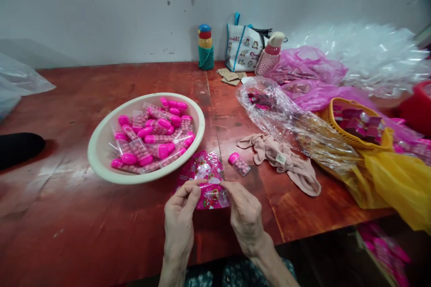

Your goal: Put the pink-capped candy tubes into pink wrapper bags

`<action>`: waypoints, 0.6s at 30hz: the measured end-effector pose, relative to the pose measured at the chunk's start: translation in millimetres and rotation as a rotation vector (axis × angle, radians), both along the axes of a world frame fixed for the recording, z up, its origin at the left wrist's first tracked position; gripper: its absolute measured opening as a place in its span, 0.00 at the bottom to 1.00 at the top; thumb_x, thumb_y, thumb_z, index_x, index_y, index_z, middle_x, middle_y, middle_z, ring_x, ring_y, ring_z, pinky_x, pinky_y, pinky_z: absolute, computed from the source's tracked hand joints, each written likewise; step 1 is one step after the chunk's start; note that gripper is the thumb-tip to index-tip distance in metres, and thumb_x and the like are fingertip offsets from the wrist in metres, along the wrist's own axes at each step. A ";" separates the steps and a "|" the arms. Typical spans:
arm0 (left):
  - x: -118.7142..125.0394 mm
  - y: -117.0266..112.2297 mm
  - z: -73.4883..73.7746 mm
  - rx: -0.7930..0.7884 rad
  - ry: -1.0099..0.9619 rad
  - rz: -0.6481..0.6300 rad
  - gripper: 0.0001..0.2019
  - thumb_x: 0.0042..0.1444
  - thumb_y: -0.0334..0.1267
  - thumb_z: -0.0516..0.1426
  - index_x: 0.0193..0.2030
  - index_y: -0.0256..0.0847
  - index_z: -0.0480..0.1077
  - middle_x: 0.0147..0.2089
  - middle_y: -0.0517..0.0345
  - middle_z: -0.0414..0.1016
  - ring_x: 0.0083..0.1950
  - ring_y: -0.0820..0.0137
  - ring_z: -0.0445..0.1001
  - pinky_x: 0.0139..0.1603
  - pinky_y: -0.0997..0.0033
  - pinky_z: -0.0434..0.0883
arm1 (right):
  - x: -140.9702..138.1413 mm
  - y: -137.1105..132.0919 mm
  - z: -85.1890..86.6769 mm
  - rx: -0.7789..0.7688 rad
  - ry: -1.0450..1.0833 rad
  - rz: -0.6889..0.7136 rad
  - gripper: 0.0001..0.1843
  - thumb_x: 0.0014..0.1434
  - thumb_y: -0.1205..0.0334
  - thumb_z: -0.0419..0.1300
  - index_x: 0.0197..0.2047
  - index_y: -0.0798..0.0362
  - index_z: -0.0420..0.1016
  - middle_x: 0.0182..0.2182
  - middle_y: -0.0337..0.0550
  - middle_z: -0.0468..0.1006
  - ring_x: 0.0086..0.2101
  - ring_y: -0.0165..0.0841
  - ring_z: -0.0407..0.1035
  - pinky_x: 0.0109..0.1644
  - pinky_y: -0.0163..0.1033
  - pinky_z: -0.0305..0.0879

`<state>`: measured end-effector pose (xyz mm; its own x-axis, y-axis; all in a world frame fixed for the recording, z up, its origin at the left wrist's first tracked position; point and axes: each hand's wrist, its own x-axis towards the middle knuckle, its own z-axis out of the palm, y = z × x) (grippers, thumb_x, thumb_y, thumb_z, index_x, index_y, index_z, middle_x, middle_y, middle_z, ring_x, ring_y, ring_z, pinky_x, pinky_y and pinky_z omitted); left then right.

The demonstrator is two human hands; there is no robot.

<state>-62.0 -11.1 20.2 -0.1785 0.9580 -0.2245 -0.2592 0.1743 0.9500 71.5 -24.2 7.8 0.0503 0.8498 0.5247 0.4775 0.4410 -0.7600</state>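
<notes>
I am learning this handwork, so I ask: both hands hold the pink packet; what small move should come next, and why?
Probably pull the pink packet open at its mouth. The left hand and right hand both pinch it, one from each side, and one loose capsule lies just beyond it, outside the bowl.

Red wooden table (67, 215), cream bowl (103, 139), pink packets (202, 168), beige cloth (279, 161)

Pale grey-white wall (101, 9), flecked with dark specks at upper centre, fills the top of the frame. Below it, a reddish-brown wooden table (67, 215), its surface scuffed, spans the frame. Light even and diffuse; lower right dark.
</notes>
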 end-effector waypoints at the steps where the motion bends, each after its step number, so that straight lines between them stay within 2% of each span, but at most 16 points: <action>1: -1.9 0.2 -1.6 -0.021 -0.025 -0.027 0.06 0.49 0.38 0.61 0.30 0.37 0.74 0.36 0.54 0.76 0.40 0.67 0.72 0.43 0.70 0.67 | -0.7 -0.7 -1.3 0.004 -0.004 0.006 0.19 0.59 0.75 0.47 0.49 0.54 0.71 0.37 0.50 0.78 0.39 0.36 0.72 0.42 0.41 0.71; 4: -4.0 -1.2 -7.1 -0.038 0.002 -0.056 0.06 0.46 0.36 0.63 0.29 0.36 0.74 0.30 0.59 0.74 0.32 0.71 0.69 0.36 0.75 0.66 | -4.6 -3.4 -4.7 -0.001 -0.006 0.014 0.18 0.59 0.75 0.47 0.49 0.55 0.70 0.37 0.51 0.78 0.39 0.36 0.72 0.43 0.42 0.71; 7: 0.0 -5.4 -10.7 -0.032 0.037 -0.008 0.05 0.46 0.35 0.63 0.25 0.37 0.73 0.25 0.63 0.70 0.28 0.74 0.66 0.32 0.77 0.64 | -9.0 -5.1 -6.8 -0.047 0.004 -0.005 0.18 0.59 0.75 0.46 0.49 0.55 0.70 0.36 0.50 0.77 0.38 0.35 0.73 0.41 0.39 0.72; 11: 6.4 -7.9 -10.0 0.032 0.044 0.073 0.06 0.49 0.34 0.61 0.23 0.37 0.72 0.27 0.62 0.70 0.31 0.73 0.66 0.35 0.76 0.63 | -3.9 -1.8 -6.6 -0.130 0.025 -0.046 0.18 0.59 0.74 0.46 0.48 0.55 0.70 0.37 0.48 0.78 0.38 0.34 0.74 0.41 0.37 0.71; 14: 2.1 -4.5 -9.1 0.070 0.017 0.178 0.05 0.49 0.33 0.61 0.24 0.39 0.72 0.29 0.63 0.70 0.33 0.74 0.65 0.38 0.77 0.63 | 11.5 2.4 -3.9 -0.195 0.052 -0.132 0.15 0.60 0.72 0.47 0.44 0.55 0.71 0.29 0.43 0.76 0.31 0.32 0.73 0.36 0.35 0.69; 16: -3.6 -1.7 -9.8 0.078 0.000 0.266 0.04 0.48 0.33 0.61 0.24 0.39 0.73 0.29 0.64 0.70 0.34 0.74 0.65 0.38 0.78 0.62 | 20.4 3.4 -0.9 -0.248 0.123 -0.235 0.13 0.62 0.70 0.47 0.44 0.54 0.69 0.26 0.39 0.73 0.27 0.30 0.71 0.34 0.35 0.68; 18: -7.3 -0.2 -10.9 0.082 -0.017 0.321 0.03 0.46 0.32 0.62 0.24 0.39 0.74 0.29 0.63 0.71 0.34 0.74 0.66 0.37 0.78 0.63 | 21.8 2.4 3.0 -0.332 0.238 -0.277 0.10 0.62 0.67 0.49 0.45 0.52 0.68 0.28 0.38 0.73 0.28 0.29 0.70 0.34 0.34 0.67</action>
